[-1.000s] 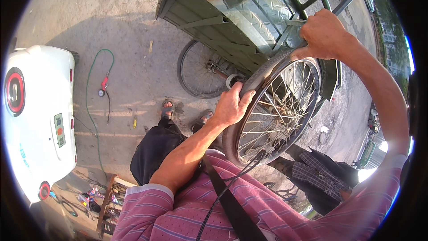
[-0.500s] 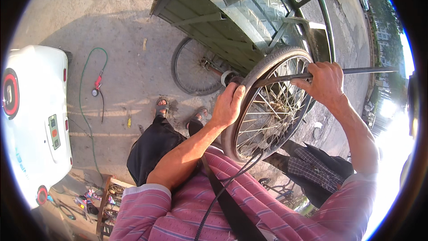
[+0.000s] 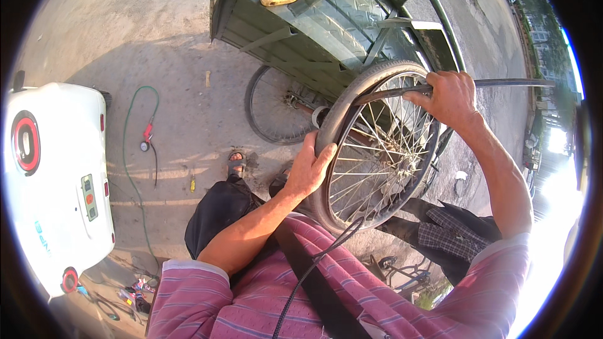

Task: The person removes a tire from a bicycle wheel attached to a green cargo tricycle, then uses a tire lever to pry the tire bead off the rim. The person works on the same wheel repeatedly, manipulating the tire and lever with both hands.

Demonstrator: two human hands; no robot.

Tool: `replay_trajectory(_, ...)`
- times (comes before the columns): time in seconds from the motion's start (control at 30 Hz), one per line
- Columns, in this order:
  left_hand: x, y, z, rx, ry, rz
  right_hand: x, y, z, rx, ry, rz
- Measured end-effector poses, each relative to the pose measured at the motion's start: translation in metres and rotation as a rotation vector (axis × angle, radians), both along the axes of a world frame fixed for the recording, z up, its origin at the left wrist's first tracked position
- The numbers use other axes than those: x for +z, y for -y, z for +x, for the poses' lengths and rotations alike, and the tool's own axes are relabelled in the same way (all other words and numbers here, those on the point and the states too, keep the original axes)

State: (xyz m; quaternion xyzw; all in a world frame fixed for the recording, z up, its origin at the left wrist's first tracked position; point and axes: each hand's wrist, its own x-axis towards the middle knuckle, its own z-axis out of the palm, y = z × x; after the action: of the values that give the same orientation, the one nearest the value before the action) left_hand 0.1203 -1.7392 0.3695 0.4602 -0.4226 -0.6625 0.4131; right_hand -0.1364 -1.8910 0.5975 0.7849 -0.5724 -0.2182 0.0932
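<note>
Spoked wheel (image 3: 402, 162), tilted | tyre (image 3: 321, 199) around it | black strip (image 3: 505, 83) across wheel, jutting right

The shirt (image 3: 245, 307) is pink with thin bluish and pale stripes; the strap (image 3: 314, 289) across it is black. The tyre (image 3: 342, 107) is dusty grey, the spokes (image 3: 365, 181) silvery, the long strip (image 3: 515, 83) black. A dark green cargo bed (image 3: 308, 31) carries a raised tread pattern. The car (image 3: 59, 176) is white, its round lamps (image 3: 26, 118) ringed red. The hose (image 3: 125, 144) is green, the inflator (image 3: 148, 132) red, the cloth (image 3: 449, 235) dark with pale checks.
</note>
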Motion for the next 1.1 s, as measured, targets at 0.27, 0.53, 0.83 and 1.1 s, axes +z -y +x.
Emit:
replay_trajectory(0.27,-0.040,-0.033,-0.013,0.016,0.029,0.123,-0.011,0.083,0.000,0.292,-0.154,0.169)
replay_trajectory(0.53,0.002,-0.001,-0.003,-0.087,0.032,0.268,-0.023,0.112,0.032,0.314,-0.221,0.406)
replay_trajectory(0.83,0.011,-0.001,-0.009,-0.029,0.175,0.232,-0.017,-0.002,0.009,0.089,0.028,0.000)
replay_trajectory(1.1,0.015,0.023,-0.013,-0.055,0.256,0.138,-0.010,-0.029,0.016,-0.030,0.025,-0.132)
